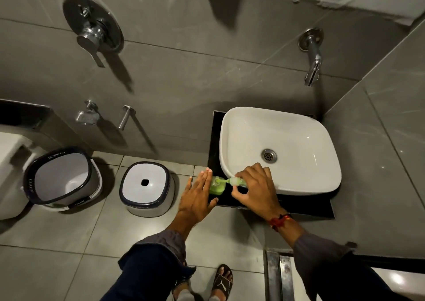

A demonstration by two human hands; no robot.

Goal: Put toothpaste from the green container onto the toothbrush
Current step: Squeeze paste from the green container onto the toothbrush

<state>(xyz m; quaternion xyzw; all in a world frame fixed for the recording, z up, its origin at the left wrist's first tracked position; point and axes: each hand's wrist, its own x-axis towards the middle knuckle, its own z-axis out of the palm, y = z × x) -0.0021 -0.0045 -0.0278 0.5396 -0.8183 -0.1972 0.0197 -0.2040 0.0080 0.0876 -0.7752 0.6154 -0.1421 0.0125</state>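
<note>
The green container [216, 186] stands on the black table [299, 205] at its front left corner, just in front of the white sink [279, 150] that fills most of the slab. The left hand [198, 197] is spread flat with the fingers apart, its fingertips and thumb lying against the left and front sides of the container rather than closed round it. The right hand [255, 186] comes in from the right over the sink's front rim, its fingers pinched together on the pale green toothbrush [232, 181]. The brush lies roughly level, its left end reaching over the top of the container, where it seems to touch the opening; whether any paste sits on the bristles is too small to tell. A red thread band [279, 220] circles the right wrist, and both arms wear dark sleeves pushed back.

On the grey tiled wall above the sink a chrome spout [312, 59] juts out. Farther left on the same wall are a round mixer valve [93, 28] and two small chrome taps [88, 114]. On the floor to the left of the table sits a white stool [147, 189] with a dark rim and a small hole in its top, and beyond it a white bucket [63, 178] with a dark rim. A foot in a black sandal [222, 282] shows at the bottom edge.
</note>
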